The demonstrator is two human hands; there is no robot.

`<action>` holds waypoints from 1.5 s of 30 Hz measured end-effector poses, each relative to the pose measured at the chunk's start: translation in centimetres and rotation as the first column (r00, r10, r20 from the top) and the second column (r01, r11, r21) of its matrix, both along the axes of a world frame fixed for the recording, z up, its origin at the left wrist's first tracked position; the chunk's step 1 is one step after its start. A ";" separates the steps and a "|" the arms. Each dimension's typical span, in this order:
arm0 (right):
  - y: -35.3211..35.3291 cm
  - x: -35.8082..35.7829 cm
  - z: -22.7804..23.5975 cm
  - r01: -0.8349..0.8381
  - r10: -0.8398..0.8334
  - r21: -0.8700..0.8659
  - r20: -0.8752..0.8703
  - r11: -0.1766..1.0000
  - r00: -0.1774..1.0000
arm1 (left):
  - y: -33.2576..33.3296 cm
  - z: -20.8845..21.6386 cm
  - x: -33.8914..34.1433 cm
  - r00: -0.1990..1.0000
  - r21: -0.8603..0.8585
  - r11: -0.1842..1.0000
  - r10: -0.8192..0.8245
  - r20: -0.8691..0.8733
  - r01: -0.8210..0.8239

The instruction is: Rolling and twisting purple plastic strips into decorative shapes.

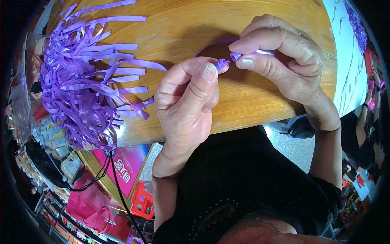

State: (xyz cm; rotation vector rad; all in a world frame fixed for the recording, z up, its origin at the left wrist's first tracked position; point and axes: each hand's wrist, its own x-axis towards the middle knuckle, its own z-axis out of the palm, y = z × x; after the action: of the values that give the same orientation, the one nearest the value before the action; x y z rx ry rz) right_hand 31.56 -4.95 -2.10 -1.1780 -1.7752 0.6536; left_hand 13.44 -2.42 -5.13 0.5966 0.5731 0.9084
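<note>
Over the wooden table, my left hand [185,101] is closed, with thumb and forefinger pinching a small rolled bud of shiny purple ribbon [222,64]. Close to its right, my right hand [286,61] pinches a folded purple ribbon end [235,56] between thumb and fingertips. A narrow gap shows between the two pieces at the fingertips. Behind the hands a purple strip curves over the tabletop; whether it joins both pieces I cannot tell. A large heap of cut purple ribbons [73,87] lies left of my left hand, some ends reaching toward it.
The wooden table [252,110] has a rounded edge. Black cables [118,179] hang at its left front, by a gold-framed pink sign [129,162] and a red plastic basket [143,201]. At right, a white marbled surface [345,77] holds more purple ribbon; another person's arm shows beyond.
</note>
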 end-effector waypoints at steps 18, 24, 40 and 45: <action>-0.1 0.2 -0.4 -0.035 0.023 0.156 0.077 0.987 0.997 | -0.8 -0.1 -0.1 0.964 0.278 0.961 0.083 -0.251 -0.011; 0.1 0.1 -0.2 -0.044 0.029 0.131 0.114 0.990 0.993 | -0.9 -0.2 -0.2 0.949 0.341 0.940 0.111 -0.295 -0.004; 0.2 0.2 0.0 -0.116 0.098 0.170 0.111 0.979 0.989 | -0.4 -0.1 -0.3 0.768 0.874 0.467 0.508 -0.390 0.134; -0.6 0.0 -0.1 -0.066 0.040 0.189 0.140 0.980 0.989 | 0.0 0.6 -0.5 0.755 0.864 0.435 0.469 -0.458 0.254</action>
State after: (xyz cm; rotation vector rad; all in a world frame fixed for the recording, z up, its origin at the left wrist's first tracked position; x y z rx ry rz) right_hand 31.60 -5.52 -2.22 -1.0663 -1.9422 0.4287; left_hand 12.91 -2.39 -4.52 1.9940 0.7286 1.1128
